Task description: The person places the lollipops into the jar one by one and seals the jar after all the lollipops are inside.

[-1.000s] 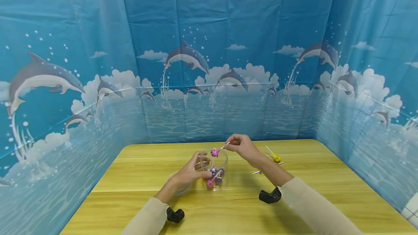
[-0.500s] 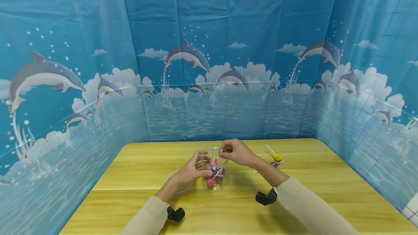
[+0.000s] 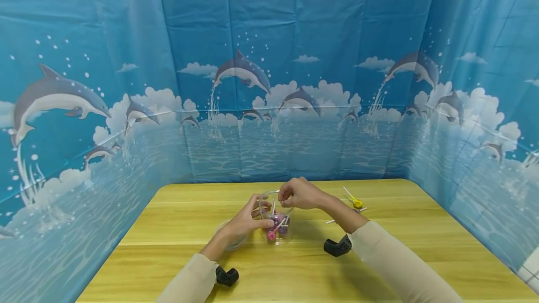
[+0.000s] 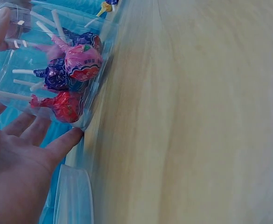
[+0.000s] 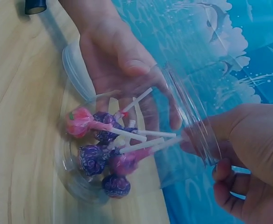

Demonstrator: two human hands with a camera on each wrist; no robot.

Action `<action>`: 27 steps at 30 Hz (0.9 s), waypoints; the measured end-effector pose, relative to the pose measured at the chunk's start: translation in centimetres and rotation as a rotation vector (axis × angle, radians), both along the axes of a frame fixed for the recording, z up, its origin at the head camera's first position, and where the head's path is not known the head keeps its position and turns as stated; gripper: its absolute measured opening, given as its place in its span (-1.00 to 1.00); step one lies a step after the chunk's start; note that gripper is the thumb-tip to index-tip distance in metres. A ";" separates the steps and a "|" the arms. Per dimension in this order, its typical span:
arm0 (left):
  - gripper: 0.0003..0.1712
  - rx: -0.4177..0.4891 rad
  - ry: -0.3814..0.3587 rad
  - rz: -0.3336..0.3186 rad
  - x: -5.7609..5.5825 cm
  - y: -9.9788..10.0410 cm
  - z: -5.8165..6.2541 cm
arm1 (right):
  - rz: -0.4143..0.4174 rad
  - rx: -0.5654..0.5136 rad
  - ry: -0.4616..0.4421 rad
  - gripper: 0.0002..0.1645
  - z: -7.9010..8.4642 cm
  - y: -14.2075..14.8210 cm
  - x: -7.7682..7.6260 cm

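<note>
A clear plastic jar (image 3: 275, 216) stands on the table with several wrapped lollipops inside, among them a red one (image 4: 67, 107), purple ones (image 5: 92, 159) and a pink one (image 5: 79, 122). My left hand (image 3: 242, 225) holds the jar from its left side, thumb in front and fingers behind. Over the jar's mouth is my right hand (image 3: 301, 194), its thumb and fingers dipping inside the rim. There the fingertips pinch the white stick of another pink lollipop (image 5: 124, 164), whose head lies low among the others.
A round clear lid (image 3: 236, 245) lies left of the jar, partly behind my left wrist. Right of the jar are a yellow lollipop (image 3: 357, 203) and a purple lollipop (image 3: 356, 210), mostly covered by my right forearm. A white stick (image 3: 330, 221) pokes out from under it.
My right hand has moved left and down from beside the rim into the jar's mouth, lowering the pink lollipop inside. My left hand has stayed on the jar.
</note>
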State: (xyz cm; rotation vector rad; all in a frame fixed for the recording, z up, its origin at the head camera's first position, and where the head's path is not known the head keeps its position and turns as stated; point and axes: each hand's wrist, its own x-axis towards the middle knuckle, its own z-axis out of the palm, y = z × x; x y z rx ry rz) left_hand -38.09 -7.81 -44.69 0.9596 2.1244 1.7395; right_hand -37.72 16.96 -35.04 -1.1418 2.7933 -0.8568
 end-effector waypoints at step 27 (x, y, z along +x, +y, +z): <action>-0.19 0.000 -0.008 0.006 -0.1 0.0 -0.2 | -0.065 -0.124 0.011 -0.86 1.7 4.2 1.5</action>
